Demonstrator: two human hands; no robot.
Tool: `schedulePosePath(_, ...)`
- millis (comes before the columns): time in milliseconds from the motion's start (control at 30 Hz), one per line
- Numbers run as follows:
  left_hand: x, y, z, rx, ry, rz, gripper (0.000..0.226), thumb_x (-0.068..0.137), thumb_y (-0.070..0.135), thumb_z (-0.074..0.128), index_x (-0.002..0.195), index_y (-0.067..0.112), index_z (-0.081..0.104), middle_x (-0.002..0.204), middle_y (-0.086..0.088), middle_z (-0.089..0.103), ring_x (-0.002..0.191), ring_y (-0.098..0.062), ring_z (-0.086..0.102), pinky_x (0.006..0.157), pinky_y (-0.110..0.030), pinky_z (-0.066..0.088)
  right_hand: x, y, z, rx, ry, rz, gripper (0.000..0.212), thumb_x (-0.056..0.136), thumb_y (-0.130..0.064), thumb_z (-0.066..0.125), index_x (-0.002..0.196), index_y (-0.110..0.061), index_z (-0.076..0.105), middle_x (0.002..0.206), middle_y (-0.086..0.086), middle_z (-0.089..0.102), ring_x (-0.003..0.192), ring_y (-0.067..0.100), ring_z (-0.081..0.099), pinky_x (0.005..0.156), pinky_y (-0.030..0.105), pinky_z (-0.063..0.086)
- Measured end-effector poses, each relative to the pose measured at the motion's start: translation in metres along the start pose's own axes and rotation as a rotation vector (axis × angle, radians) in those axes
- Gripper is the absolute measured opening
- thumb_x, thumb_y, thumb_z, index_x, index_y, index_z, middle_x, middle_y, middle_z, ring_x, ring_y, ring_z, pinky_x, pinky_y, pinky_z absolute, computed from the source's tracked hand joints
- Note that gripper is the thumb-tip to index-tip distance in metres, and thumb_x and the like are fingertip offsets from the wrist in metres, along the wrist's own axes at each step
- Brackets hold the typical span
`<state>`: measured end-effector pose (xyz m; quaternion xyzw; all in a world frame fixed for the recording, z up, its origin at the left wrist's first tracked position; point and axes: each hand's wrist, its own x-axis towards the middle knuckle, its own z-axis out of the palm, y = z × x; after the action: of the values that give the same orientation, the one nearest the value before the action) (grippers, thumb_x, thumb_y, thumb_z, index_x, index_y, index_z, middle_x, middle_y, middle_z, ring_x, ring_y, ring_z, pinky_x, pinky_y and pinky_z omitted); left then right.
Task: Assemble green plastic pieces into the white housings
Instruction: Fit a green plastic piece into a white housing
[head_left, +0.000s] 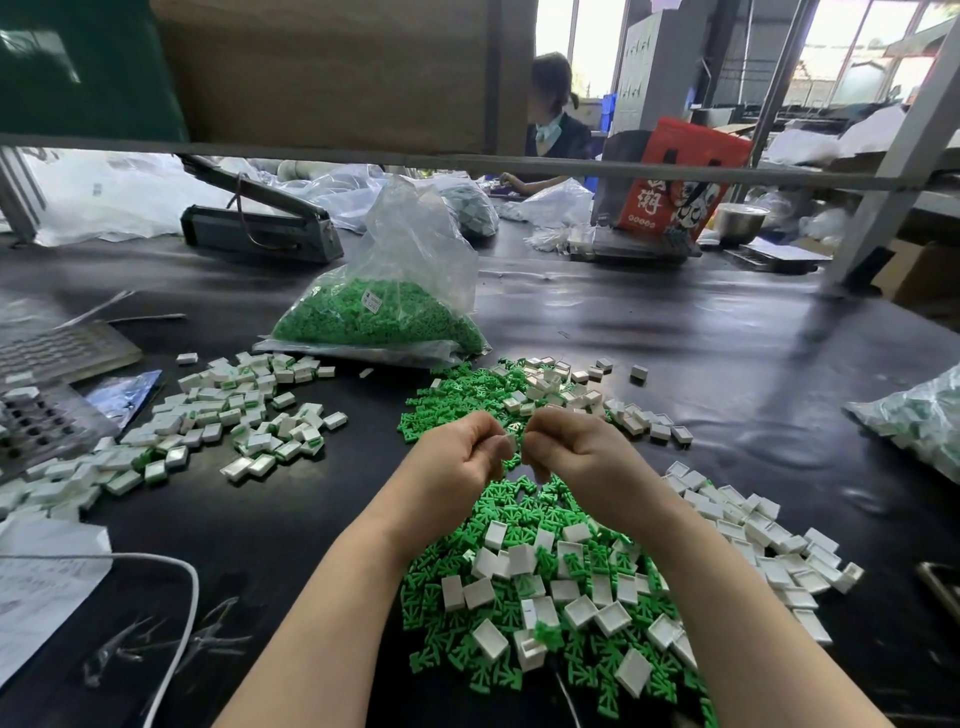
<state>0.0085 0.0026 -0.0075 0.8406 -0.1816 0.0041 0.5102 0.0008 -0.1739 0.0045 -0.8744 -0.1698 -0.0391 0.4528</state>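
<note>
Above green pile (519, 519) | left grip (457, 457), right grip (571, 452) pinching small white housing (511, 441)

Two bare hands, the left hand (457, 457) and the right hand (576, 452), meet above one dark worktop (701, 338). Loose green plastic pieces (467, 613) lie in one large heap, far too many to count. White housings (748, 540) number in the hundreds, spread through that heap and along its right side. One separate pile of filled housings (228, 410) lies at left. One clear bag of green pieces (384, 317) stands behind. One other person (550, 109) sits beyond.
</note>
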Motion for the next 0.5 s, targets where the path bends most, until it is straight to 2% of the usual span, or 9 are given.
schedulePosePath(100,0.0,-0.0037,-0.0013,0.044,-0.026,0.03,0.021,0.098,0.024,0.055,0.078,0.029,0.057,0.061,0.008,0.051,0.056,-0.011,0.041,0.052,-0.036,0.034,0.0003,0.002,0.0024,-0.017,-0.071,0.021,0.029,0.1,-0.02,0.053,0.071,-0.026,0.053,0.062,-0.006,0.053,0.05,0.003,0.04,0.052,0.024,0.035)
schedulePosePath(167,0.0002,-0.0047,-0.0029,0.056,-0.043,0.047,0.02,0.098,0.025,0.055,0.078,0.03,0.058,0.059,0.01,0.048,0.054,-0.009,0.039,0.051,-0.031,0.033,0.0,0.0025,0.0031,-0.027,-0.109,0.026,0.029,0.1,-0.021,0.051,0.072,-0.025,0.053,0.059,-0.01,0.052,0.048,0.001,0.039,0.052,0.023,0.034)
schedulePosePath(267,-0.0002,-0.0057,-0.0031,0.062,-0.065,0.05,0.02,0.097,0.024,0.056,0.078,0.03,0.058,0.058,0.012,0.047,0.054,-0.007,0.037,0.05,-0.028,0.032,-0.0007,0.0024,0.0021,-0.047,-0.14,0.018,0.028,0.1,-0.02,0.051,0.073,-0.024,0.053,0.052,-0.022,0.051,0.047,0.0,0.039,0.052,0.022,0.032)
schedulePosePath(400,-0.0012,-0.004,-0.003,0.045,-0.079,0.041,0.021,0.097,0.021,0.056,0.077,0.029,0.059,0.055,0.014,0.047,0.051,-0.006,0.035,0.048,-0.023,0.03,-0.0025,0.0015,0.0008,-0.033,-0.15,-0.009,0.028,0.099,-0.015,0.052,0.072,-0.025,0.054,0.052,-0.02,0.049,0.049,0.002,0.037,0.051,0.022,0.032)
schedulePosePath(500,-0.0009,-0.0024,-0.0045,0.061,-0.08,0.044,0.02,0.097,0.02,0.056,0.079,0.027,0.06,0.058,0.01,0.047,0.05,-0.007,0.035,0.047,-0.026,0.03,-0.0026,0.0008,-0.0005,-0.018,-0.158,-0.025,0.027,0.098,-0.014,0.053,0.074,-0.025,0.056,0.054,-0.018,0.048,0.051,0.002,0.037,0.051,0.021,0.032)
